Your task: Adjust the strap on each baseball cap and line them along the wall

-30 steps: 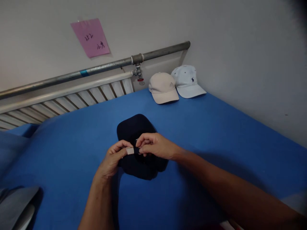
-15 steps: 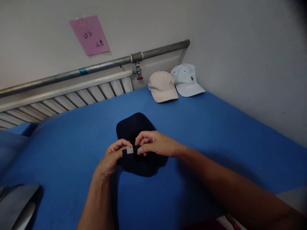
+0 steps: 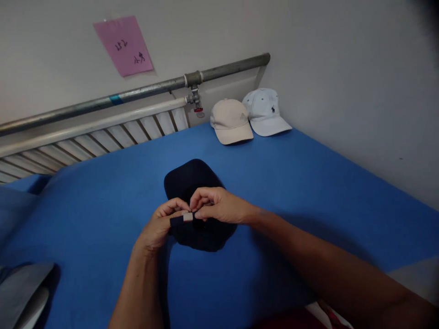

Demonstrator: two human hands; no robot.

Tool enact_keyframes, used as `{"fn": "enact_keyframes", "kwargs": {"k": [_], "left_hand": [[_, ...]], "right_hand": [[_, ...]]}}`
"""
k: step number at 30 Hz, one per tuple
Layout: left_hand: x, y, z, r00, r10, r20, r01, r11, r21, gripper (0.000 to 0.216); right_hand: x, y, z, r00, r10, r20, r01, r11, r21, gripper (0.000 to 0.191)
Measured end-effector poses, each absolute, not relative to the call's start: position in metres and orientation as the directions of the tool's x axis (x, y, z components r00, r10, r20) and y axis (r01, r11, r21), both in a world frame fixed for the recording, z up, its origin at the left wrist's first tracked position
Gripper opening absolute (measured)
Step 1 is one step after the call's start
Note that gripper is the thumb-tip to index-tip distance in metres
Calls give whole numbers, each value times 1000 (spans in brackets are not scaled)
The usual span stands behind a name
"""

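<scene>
Head view. Clock directions are read on the picture, with the dark cap as dial centre and 12 o'clock toward the top edge.

The dark cap (image 3: 190,180) rests on the blue surface (image 3: 103,205), its brim pointing between 11 and 12 o'clock. A dark strap (image 3: 176,221) carrying a pale buckle (image 3: 188,217) spans the gap between the two hands.

The left hand (image 3: 156,230) is located at 8 o'clock. Its grip is narrow: thumb and fingers hold the strap beside the buckle. The left forearm extends toward 7 o'clock. The right hand (image 3: 219,205) is located at 3 o'clock. Its thumb and forefinger are pinched together on the strap at the buckle's 3 o'clock edge; the remaining fingers are curled. The right forearm extends toward 4 o'clock.

A beige cap (image 3: 229,116) sits at 1 o'clock on the blue surface, brim toward the viewer. A white cap (image 3: 264,107) with a small dark emblem sits just beside it, between 1 and 2 o'clock. A grey item (image 3: 25,285), cut off by the picture edge, lies at 8 o'clock, well apart from the hands.

A white radiator (image 3: 103,139) stands at 10 o'clock, below a metal pipe (image 3: 154,89). A valve (image 3: 195,96) with a red handle is fitted at 12 o'clock. A pink sheet (image 3: 124,45) with handwriting is attached to the wall (image 3: 343,68) at 11 o'clock.
</scene>
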State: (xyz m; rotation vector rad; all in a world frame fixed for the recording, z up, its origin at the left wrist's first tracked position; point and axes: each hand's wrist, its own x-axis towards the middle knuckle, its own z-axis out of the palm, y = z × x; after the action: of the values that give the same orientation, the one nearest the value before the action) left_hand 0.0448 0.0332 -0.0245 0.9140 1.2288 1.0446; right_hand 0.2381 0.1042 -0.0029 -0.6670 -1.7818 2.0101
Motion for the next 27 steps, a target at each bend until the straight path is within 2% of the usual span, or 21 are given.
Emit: {"fn": "enact_keyframes", "kwargs": {"k": [5, 9, 12, 18, 27], "left_hand": [[44, 32, -24, 9, 975, -220, -100, 220, 970, 16], [47, 32, -22, 8, 972, -235, -71, 235, 969, 14], [48, 32, -21, 1, 971, -241, -68, 240, 968, 15], [47, 32, -22, -15, 973, -230, -78, 229, 970, 19], [47, 31, -24, 48, 959, -278, -39, 280, 959, 17]], "right_hand": [[246, 110, 0, -803, 581, -135, 144, -30, -989, 15], [247, 111, -1, -812, 571, -120, 103, -62, -993, 17], [248, 109, 1, -816, 570, -94, 101, -20, -995, 14], [252, 109, 5, -847, 508, -159, 147, -63, -987, 24], [249, 106, 6, -856, 504, -116, 106, -49, -993, 18]]}}
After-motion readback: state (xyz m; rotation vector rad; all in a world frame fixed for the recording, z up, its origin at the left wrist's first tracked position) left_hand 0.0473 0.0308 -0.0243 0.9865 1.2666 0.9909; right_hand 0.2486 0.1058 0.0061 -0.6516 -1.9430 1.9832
